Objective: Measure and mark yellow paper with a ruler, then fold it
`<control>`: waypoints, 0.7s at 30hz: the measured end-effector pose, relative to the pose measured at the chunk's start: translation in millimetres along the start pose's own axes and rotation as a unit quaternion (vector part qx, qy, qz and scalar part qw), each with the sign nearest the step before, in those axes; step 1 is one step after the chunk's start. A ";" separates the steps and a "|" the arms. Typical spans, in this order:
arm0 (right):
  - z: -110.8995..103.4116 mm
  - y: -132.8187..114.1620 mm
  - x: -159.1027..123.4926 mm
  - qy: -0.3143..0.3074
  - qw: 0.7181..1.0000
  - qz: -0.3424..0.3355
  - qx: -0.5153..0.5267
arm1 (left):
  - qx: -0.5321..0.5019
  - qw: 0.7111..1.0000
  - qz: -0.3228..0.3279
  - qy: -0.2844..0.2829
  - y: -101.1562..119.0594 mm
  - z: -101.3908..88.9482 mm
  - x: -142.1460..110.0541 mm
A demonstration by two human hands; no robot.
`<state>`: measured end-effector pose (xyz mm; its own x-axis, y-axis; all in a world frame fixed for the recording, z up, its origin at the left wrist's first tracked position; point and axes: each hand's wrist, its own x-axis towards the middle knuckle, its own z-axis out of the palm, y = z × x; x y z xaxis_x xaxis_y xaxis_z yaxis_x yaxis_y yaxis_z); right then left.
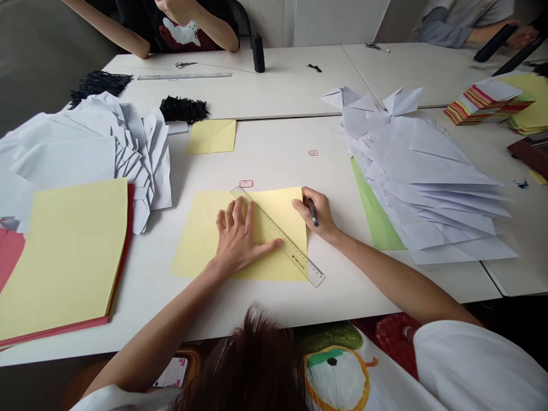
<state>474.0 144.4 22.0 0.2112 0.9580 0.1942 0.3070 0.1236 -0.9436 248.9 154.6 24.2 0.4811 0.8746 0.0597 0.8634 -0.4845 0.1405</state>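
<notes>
A yellow sheet of paper lies on the white table in front of me. A clear plastic ruler rests diagonally across it. My left hand lies flat with spread fingers, pressing the ruler and the sheet down. My right hand is closed around a dark pen, its tip near the sheet's upper right edge beside the ruler.
A stack of yellow and red sheets lies at the left, crumpled white paper behind it. Folded white papers pile up at the right over a green sheet. Another yellow sheet, black scraps, a black cylinder and other people's arms lie beyond.
</notes>
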 end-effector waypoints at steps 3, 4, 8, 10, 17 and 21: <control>0.0 -0.2 0.1 0.000 1.000 -0.003 -0.002 | -0.006 1.000 -0.003 -0.003 0.2 -0.3 0.1; 0.0 -0.1 0.0 -0.001 1.000 -0.004 -0.002 | -0.007 1.000 -0.004 -0.004 0.2 -0.3 0.1; -0.1 0.1 -0.3 0.000 1.000 -0.004 0.000 | -0.008 1.000 -0.004 -0.004 0.0 0.1 0.2; -0.1 0.2 -0.4 0.001 1.000 -0.004 0.003 | -0.008 1.000 -0.002 -0.003 -0.2 0.5 0.0; -0.5 0.1 -0.4 -0.002 1.000 -0.002 0.000 | -0.007 1.000 -0.003 -0.006 0.6 -0.4 0.1; -0.4 -0.1 -0.4 0.000 1.000 -0.002 -0.004 | -0.004 1.000 -0.006 -0.009 0.9 -1.0 0.3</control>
<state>474.3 143.9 22.2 0.2099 0.9573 0.1989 0.3147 0.1265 -0.9407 249.7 154.4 25.3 0.4741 0.8795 0.0403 0.8675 -0.4744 0.1497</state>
